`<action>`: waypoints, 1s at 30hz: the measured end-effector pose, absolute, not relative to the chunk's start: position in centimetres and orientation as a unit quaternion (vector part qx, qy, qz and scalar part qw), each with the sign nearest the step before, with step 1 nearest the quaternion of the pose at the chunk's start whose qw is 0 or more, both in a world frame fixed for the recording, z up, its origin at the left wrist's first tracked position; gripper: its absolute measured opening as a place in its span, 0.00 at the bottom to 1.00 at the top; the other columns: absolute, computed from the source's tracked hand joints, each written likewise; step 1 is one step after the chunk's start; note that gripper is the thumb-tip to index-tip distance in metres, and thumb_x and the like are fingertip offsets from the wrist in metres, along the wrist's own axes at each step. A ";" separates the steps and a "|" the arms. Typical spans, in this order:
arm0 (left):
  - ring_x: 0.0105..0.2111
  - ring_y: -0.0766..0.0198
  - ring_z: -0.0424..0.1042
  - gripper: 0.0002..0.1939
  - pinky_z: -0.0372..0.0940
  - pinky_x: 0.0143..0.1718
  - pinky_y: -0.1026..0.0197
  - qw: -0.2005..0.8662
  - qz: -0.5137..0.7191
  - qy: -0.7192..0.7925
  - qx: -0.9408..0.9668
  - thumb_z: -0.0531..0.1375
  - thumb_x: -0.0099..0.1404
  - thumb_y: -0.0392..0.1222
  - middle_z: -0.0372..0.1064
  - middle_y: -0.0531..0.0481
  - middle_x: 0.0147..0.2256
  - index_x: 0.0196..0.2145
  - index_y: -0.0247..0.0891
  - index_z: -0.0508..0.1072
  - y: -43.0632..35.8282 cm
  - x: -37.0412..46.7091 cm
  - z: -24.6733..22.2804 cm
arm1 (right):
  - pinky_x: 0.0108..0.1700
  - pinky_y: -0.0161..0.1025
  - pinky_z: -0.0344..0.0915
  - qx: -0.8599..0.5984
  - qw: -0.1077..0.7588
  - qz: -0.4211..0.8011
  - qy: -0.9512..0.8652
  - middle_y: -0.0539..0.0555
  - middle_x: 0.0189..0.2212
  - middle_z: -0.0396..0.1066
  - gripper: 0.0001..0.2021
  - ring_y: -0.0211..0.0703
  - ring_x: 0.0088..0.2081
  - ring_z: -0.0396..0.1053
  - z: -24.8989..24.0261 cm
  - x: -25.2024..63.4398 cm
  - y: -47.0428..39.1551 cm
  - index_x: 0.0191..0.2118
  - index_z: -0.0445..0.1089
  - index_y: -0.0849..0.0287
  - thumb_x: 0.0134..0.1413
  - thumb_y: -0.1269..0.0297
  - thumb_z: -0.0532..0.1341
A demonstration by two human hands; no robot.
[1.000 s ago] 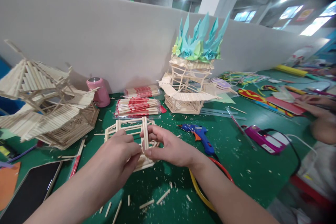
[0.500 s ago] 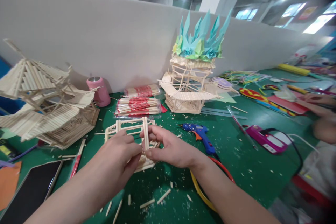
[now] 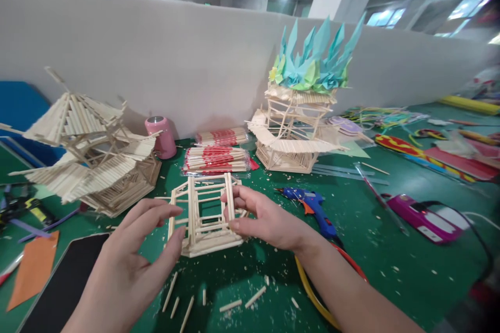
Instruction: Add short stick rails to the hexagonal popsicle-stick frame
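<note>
On the green surface [image 3: 375,257], a roofed stick model [image 3: 96,169] sits at nine o'clock, a paper-crowned model [image 3: 287,144] at one-thirty. Your left hand [image 3: 127,257] spreads beside the stick frame [image 3: 211,244] at seven o'clock, contact hard to judge; your right hand [image 3: 269,218] pinches its upright post [image 3: 228,187]. A glue gun [image 3: 314,203] lies near five, stick offcuts [image 3: 255,296] at six.

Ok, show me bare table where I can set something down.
A wide patch of green table lies between the blue glue gun and the purple device, down beside the right forearm, dusted with wood crumbs. Crowded: the left, with phone, orange paper and stick pagoda, and behind the stick frame, where packaged sticks lie.
</note>
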State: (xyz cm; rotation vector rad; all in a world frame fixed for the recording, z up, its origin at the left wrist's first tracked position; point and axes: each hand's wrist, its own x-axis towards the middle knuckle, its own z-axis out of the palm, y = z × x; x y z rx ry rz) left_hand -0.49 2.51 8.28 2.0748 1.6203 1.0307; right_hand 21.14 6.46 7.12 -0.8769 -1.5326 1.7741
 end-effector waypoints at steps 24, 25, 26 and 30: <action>0.29 0.60 0.62 0.20 0.57 0.32 0.61 0.477 0.300 0.579 0.590 0.53 0.57 0.57 0.64 0.51 0.25 0.20 0.39 0.66 2.4 1.1 7.5 | 0.41 0.40 0.62 -0.466 0.405 0.437 -0.654 0.52 0.34 0.67 0.06 0.40 0.37 0.65 7.8 22.6 5.7 0.37 0.64 0.59 0.53 0.64 0.57; 0.28 0.60 0.62 0.20 0.57 0.31 0.61 0.470 0.300 0.581 0.593 0.53 0.57 0.57 0.64 0.51 0.25 0.20 0.39 0.67 2.4 1.1 7.5 | 0.40 0.40 0.62 -0.479 0.418 0.392 -0.665 0.51 0.33 0.67 0.05 0.39 0.36 0.65 8.1 22.6 5.5 0.37 0.64 0.58 0.53 0.65 0.57; 0.28 0.60 0.62 0.20 0.57 0.31 0.61 0.464 0.301 0.582 0.595 0.53 0.57 0.58 0.64 0.51 0.24 0.19 0.39 0.66 2.3 1.1 7.5 | 0.40 0.39 0.62 -0.483 0.427 0.350 -0.680 0.50 0.32 0.66 0.05 0.39 0.35 0.64 8.4 22.5 5.1 0.37 0.64 0.58 0.53 0.66 0.57; 0.27 0.60 0.63 0.20 0.58 0.29 0.62 0.452 0.317 0.577 0.601 0.55 0.56 0.56 0.63 0.52 0.23 0.17 0.39 0.64 2.3 1.2 7.5 | 0.41 0.39 0.61 -0.443 0.401 0.257 -0.759 0.50 0.33 0.66 0.06 0.40 0.38 0.63 9.1 21.5 3.8 0.38 0.68 0.56 0.53 0.70 0.57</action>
